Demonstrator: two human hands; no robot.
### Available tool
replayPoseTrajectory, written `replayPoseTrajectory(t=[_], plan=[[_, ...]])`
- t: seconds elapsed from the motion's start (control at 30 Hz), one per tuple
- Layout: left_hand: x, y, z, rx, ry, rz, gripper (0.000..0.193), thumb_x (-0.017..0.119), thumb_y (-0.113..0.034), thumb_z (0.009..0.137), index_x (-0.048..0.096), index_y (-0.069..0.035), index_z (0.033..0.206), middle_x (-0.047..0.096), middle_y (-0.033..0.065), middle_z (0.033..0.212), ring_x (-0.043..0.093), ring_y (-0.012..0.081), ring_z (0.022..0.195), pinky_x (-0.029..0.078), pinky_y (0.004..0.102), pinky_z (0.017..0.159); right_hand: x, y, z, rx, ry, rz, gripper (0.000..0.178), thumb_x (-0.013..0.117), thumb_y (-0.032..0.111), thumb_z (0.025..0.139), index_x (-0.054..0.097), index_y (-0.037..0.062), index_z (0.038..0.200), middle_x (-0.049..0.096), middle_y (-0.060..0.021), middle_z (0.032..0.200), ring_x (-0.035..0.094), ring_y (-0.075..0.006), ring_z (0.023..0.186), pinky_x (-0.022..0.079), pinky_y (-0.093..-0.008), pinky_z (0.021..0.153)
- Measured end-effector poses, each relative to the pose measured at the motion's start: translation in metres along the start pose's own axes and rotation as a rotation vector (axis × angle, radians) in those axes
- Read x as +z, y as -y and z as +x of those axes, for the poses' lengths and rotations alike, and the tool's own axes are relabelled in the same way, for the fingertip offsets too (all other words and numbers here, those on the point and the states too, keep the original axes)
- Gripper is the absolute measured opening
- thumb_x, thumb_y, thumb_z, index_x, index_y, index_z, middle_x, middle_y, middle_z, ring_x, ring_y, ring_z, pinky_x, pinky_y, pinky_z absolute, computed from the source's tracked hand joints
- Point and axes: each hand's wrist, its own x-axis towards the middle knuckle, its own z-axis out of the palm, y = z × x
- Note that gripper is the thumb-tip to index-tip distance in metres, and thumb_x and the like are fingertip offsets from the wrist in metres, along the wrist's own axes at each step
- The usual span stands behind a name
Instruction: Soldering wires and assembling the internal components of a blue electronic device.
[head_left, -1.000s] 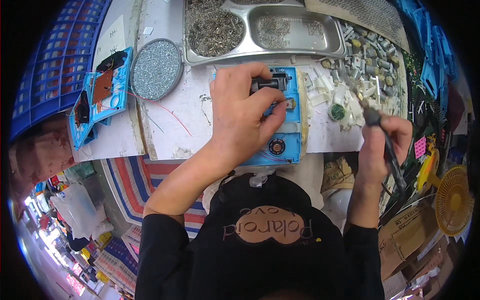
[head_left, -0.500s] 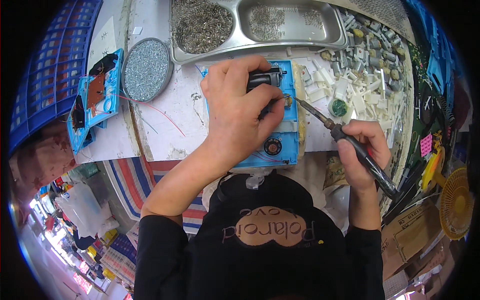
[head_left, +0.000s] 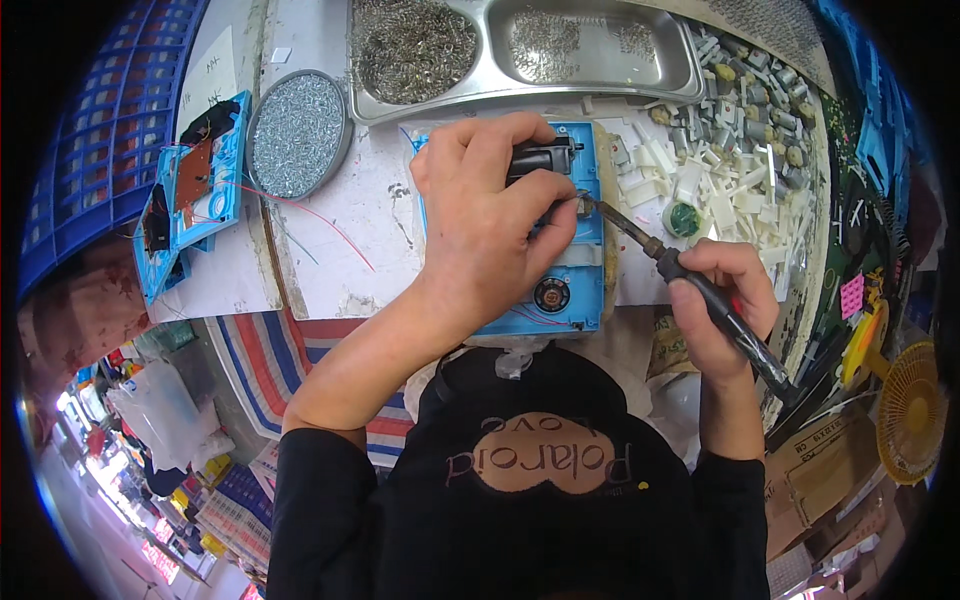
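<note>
My right hand [head_left: 725,305] grips the black handle of a soldering iron [head_left: 718,300]. The iron slants up to the left, its tip close to the fingertips of my left hand [head_left: 495,215]. That hand reaches over a light blue plastic casing [head_left: 588,310] on the bench, thumb and forefinger pinched by a small part I cannot make out. Inside the casing sit a black battery-like block [head_left: 542,160], a round black speaker [head_left: 552,294] and thin wires. My left hand covers much of the casing's left half.
On the left are a second blue casing [head_left: 222,170] with a brown board and a round dish [head_left: 343,130] of small screws. A steel tray [head_left: 590,92] of springs spans the back. White plastic parts [head_left: 745,190] and small motors [head_left: 785,120] lie heaped at right, beside a solder reel [head_left: 682,218].
The soldering iron's tip has come closer to my left fingertips. My left hand keeps its pinch over the casing. The whole view has shifted slightly.
</note>
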Motion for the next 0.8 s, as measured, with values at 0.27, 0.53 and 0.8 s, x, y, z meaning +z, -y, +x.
replayPoseTrajectory(t=[0.27,0.53,0.8], plan=[[-0.002,0.001,0.0,0.005,0.008,-0.014,0.016,0.081,-0.012,0.07,0.074,-0.014,0.084,0.062,0.0061,0.12,0.049,0.03,0.11,0.037,0.0428,0.096,-0.003,0.0,0.002,-0.073,0.002,-0.078,0.025,0.078,0.005,0.084,0.065,0.0003,0.105,0.057,0.0024,0.069,0.045,-0.0037,0.057,0.032,-0.0201,0.053],[-0.001,0.001,0.0,0.004,0.007,-0.012,0.017,0.081,-0.012,0.069,0.075,-0.015,0.085,0.062,0.0059,0.121,0.05,0.0303,0.11,0.037,0.0433,0.096,0.0,-0.001,0.006,-0.107,0.024,-0.086,0.025,0.079,0.006,0.082,0.067,0.0005,0.103,0.059,0.0,0.069,0.047,-0.0056,0.056,0.034,-0.0216,0.052],[0.005,0.004,-0.002,0.022,-0.044,-0.028,0.017,0.079,-0.014,0.065,0.072,-0.015,0.081,0.062,0.0024,0.119,0.051,0.0294,0.109,0.034,0.0481,0.093,0.005,0.002,0.018,-0.499,0.13,-0.303,0.031,0.081,-0.001,0.072,0.066,0.0029,0.1,0.057,-0.0042,0.064,0.048,-0.0186,0.049,0.037,-0.0281,0.046]])
